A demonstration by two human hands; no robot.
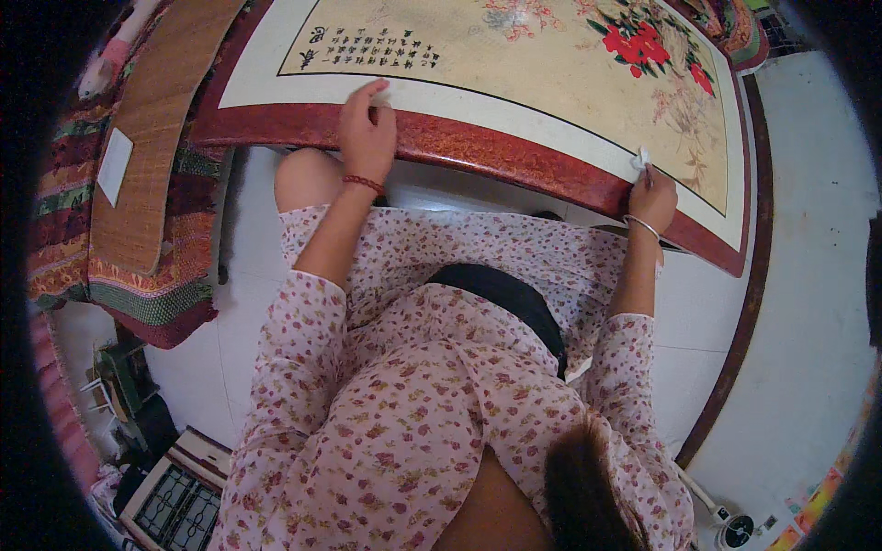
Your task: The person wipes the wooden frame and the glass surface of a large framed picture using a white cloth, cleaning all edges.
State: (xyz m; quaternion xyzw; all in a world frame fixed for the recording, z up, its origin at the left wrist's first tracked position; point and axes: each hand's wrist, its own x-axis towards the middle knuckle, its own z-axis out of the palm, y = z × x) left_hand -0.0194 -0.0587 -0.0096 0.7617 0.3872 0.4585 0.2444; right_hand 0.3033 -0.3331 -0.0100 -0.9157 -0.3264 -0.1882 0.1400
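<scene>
The person's left hand [369,133] is at the near edge of a glossy red-brown wooden tabletop [459,151], fingers loosely curved, thumb and forefinger apart. Near the right corner, the right hand [653,197] pinches a small, crumpled white wad [640,160] over the white border. Farther in lies a cream painting [514,69] with red flowers [634,48].

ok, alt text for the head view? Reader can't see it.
The right hand pinches a small white wad at the near edge of a red-rimmed table; the left hand is at that edge, farther left. Red flowers and dark writing decorate its top. Floral clothing fills the lower centre; a striped cover with a woven mat lies at left.
</scene>
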